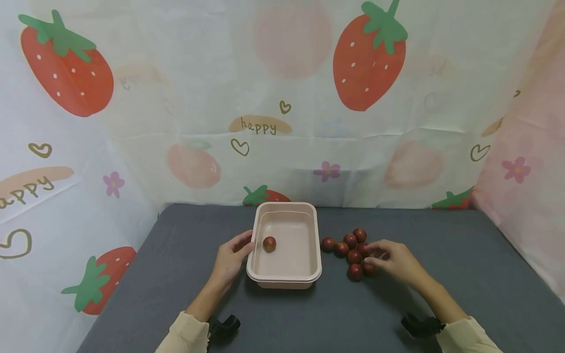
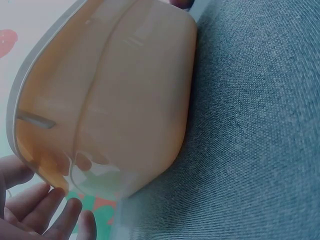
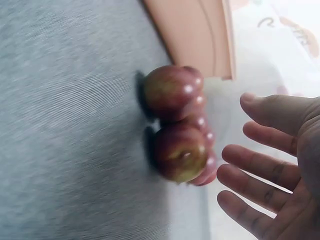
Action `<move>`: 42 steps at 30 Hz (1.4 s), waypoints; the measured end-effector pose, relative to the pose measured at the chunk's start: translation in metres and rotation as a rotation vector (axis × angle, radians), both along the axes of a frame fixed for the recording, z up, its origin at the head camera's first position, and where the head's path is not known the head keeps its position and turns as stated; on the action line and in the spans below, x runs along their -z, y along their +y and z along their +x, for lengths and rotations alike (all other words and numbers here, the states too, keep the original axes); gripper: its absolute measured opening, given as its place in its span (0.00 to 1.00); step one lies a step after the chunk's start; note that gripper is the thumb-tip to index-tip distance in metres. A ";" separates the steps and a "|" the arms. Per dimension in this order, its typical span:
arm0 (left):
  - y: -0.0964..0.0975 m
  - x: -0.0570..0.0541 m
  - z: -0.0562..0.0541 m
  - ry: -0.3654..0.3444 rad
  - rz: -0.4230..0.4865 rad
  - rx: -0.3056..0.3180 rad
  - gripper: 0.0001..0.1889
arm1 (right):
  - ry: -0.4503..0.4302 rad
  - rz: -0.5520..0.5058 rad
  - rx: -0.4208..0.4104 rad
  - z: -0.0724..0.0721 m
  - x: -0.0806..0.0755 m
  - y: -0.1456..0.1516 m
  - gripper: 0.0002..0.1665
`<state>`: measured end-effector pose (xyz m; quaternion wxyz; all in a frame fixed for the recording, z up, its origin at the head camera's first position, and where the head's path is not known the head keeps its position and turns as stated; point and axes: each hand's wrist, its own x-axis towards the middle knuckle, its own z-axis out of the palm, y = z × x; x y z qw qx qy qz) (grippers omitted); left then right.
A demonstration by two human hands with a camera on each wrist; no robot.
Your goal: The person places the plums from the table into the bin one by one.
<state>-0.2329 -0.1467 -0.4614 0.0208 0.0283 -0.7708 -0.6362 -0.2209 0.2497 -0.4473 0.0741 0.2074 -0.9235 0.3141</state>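
I see left hand (image 1: 226, 263) loose-fingered against the box (image 1: 289, 247), likely steadying it, right hand (image 1: 396, 262) wide beside clustered fruits (image 1: 354, 256), gripping none

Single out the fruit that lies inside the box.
The lone red fruit in the left half of the box; the other fruits all sit bunched outside it on the grey table, near the right hand.

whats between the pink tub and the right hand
Dark red plums lie clustered between the pink tub and the right hand, the nearest partly behind its fingers, as the head view shows.
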 end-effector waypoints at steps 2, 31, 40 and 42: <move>0.000 0.000 0.000 -0.001 0.003 0.000 0.22 | -0.005 0.006 0.009 0.001 0.005 0.002 0.15; 0.000 0.000 0.000 -0.013 0.003 -0.010 0.22 | -0.105 0.017 0.065 0.006 0.027 0.005 0.16; 0.000 0.001 -0.001 -0.002 0.001 -0.012 0.22 | -0.084 0.001 0.078 0.006 0.029 0.004 0.16; 0.000 0.001 -0.001 -0.003 0.004 -0.011 0.21 | -0.082 -0.011 0.080 0.007 0.030 0.004 0.16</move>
